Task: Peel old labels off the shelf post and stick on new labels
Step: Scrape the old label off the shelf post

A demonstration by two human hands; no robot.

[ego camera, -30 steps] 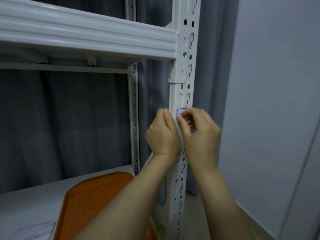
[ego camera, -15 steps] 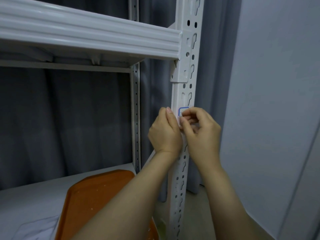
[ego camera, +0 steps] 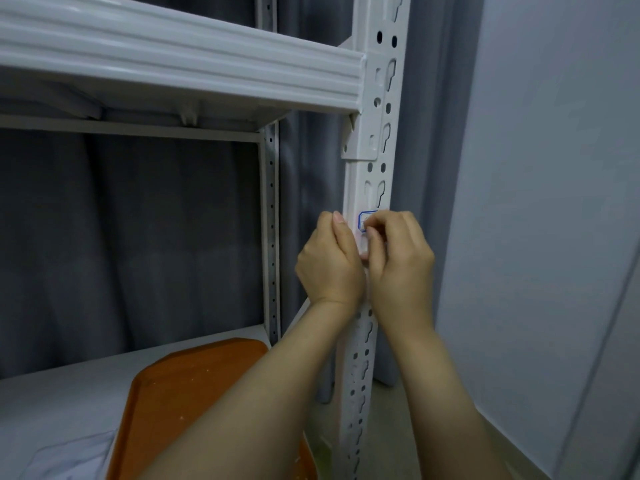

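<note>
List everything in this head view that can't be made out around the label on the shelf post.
Head view only.
1. blue-bordered label: right part under the right hand's curled fingers; print too small to read.
2. left hand: fingers hidden behind the hand itself and the shelf post; grip unclear.
3. orange tray: crossed by the left forearm, cut off at the bottom edge.

My left hand (ego camera: 329, 261) left of shelf post (ego camera: 372, 181), right hand (ego camera: 401, 261) right of it, both meeting at label (ego camera: 363, 221) on post front. Upper shelf (ego camera: 173, 64) above left. Tray (ego camera: 194, 393) on lower shelf (ego camera: 52, 403). Curtain (ego camera: 138, 237) behind, wall (ego camera: 554, 168) right
</note>
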